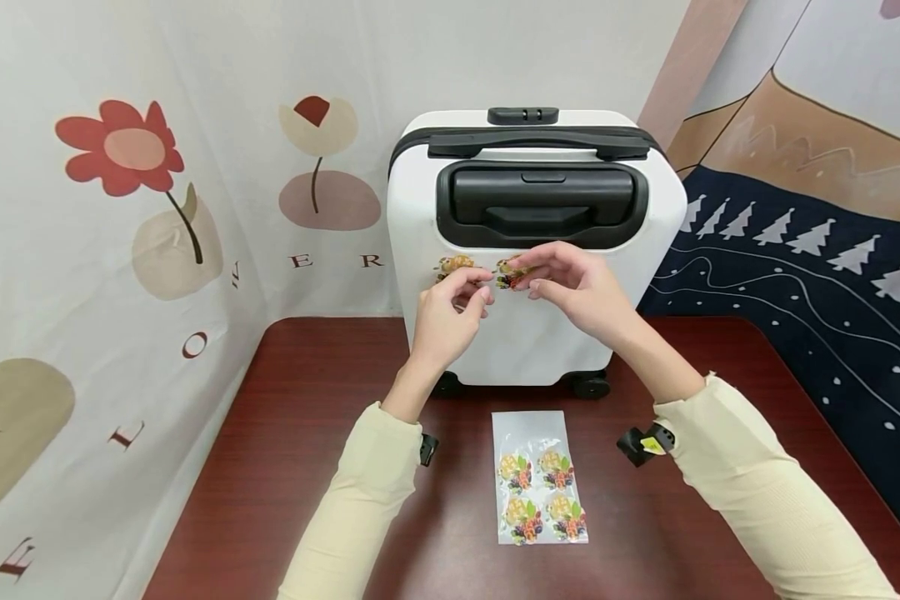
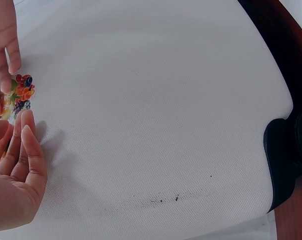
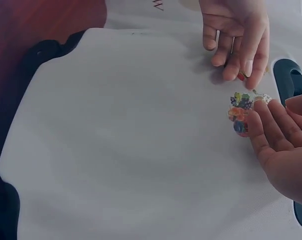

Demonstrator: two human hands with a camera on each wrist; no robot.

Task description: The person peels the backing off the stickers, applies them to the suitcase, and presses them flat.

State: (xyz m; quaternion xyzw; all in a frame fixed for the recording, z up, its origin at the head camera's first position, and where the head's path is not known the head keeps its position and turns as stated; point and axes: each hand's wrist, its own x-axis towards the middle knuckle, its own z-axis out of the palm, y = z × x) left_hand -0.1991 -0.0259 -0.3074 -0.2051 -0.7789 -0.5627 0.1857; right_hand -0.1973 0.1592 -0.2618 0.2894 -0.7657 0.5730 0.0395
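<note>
A white suitcase (image 1: pixel 536 333) stands upright on the table, with two fruit stickers side by side below its handle recess. My right hand (image 1: pixel 581 287) has its fingers over the right fruit sticker (image 1: pixel 507 275), partly covering it. In the right wrist view this sticker (image 3: pixel 238 114) lies against the shell beside the fingertips. My left hand (image 1: pixel 450 312) is in front of the left fruit sticker (image 1: pixel 450 264) and hides much of it. Its index finger reaches towards the right sticker's edge. Neither hand visibly grips anything.
A clear sheet (image 1: pixel 525 425) with several similar fruit stickers lies on the dark red table (image 1: pixel 330 417) in front of the suitcase. A black carry handle (image 1: pixel 536 143) and wheels (image 1: pixel 591 387) jut from the suitcase. Printed cloths (image 1: pixel 232 75) hang behind and beside the table.
</note>
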